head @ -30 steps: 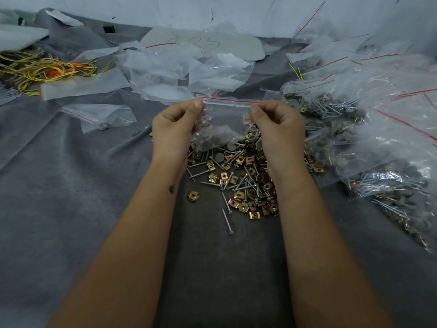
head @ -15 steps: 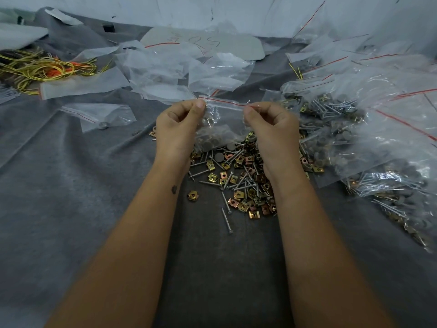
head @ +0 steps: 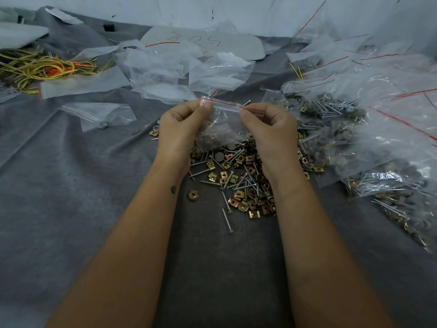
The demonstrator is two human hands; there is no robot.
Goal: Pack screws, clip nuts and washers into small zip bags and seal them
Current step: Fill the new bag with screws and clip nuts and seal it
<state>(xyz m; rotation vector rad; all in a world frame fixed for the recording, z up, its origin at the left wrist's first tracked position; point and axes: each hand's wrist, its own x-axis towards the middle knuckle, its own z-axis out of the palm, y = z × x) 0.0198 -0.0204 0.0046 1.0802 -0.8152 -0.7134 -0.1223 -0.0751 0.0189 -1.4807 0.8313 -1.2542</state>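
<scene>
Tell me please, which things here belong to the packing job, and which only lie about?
Job: zip bag pinched by left hand and right hand; loose screws; clip nuts; washers; filled bags; empty bags.

Lying about: yellow and orange wires; white card.

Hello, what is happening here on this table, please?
A person is packing small hardware into zip bags. The left hand and right hand pinch the red-lined top edge of a small filled zip bag, held above a loose pile of screws and clip nuts on the grey cloth. Filled bags lie to the right, empty bags behind.
</scene>
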